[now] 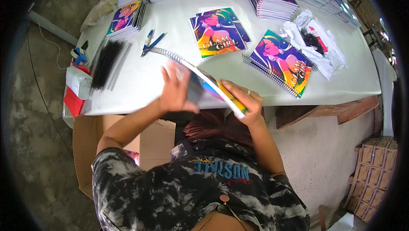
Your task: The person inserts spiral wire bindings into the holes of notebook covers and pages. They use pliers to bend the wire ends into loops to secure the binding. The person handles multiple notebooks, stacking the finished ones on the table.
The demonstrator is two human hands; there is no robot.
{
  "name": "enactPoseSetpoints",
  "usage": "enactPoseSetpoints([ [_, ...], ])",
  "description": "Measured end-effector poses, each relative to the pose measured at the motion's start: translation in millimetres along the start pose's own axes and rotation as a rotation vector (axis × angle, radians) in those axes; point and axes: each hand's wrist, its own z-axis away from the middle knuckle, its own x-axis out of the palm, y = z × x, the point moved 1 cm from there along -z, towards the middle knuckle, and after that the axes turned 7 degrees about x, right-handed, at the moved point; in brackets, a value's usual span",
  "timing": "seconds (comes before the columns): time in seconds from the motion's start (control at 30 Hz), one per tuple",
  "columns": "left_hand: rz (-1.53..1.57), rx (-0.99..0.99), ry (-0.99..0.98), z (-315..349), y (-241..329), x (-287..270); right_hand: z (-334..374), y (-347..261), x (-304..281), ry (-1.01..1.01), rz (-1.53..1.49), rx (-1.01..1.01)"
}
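My right hand (pixel 247 101) is closed round the near end of a notebook (pixel 223 92), which tilts on edge above the front of the table. A dark spiral coil (pixel 168 53) sticks out from the notebook's far end, toward the pens. Beside the notebook's left side is my left hand (pixel 175 87), smeared by motion, its fingers spread and nothing held in them. Further off lie loose notebook covers with pages (pixel 219 35). To the right, several coil-bound notebooks (pixel 281 62) with the same colourful cover overlap in a pile.
Black coils (pixel 110 64) lie at the left, near blue pens (pixel 154 40) and a white wrapped packet (pixel 79 82). Stacks of notebooks (pixel 272 1) line the table's far side. Crumpled paper (pixel 332 58) holds small black pieces. A cardboard box (pixel 87 145) stands below the table's left front edge.
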Motion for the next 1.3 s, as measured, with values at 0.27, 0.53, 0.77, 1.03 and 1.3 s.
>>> enactPoseSetpoints([
  [0.27, -0.061, -0.104, 0.202, -15, -4, -20, -2, 3, 0, -0.056, 0.023, -0.092],
  [0.53, -0.069, -0.099, 0.078, -48, -18, -30, -2, 5, 3, -0.055, -0.008, -0.059],
  [0.77, 0.051, 0.075, 0.177, -37, 8, -27, 0, -4, 8, -0.118, -0.005, -0.025],
  [1.03, -0.078, -0.056, 0.546, -62, -2, -12, 1, -2, 12, -0.098, -0.027, -0.104],
  [1.3, 0.055, 0.236, 0.215, -36, 37, -33, 2, -1, 5, -0.069, -0.002, -0.075],
])
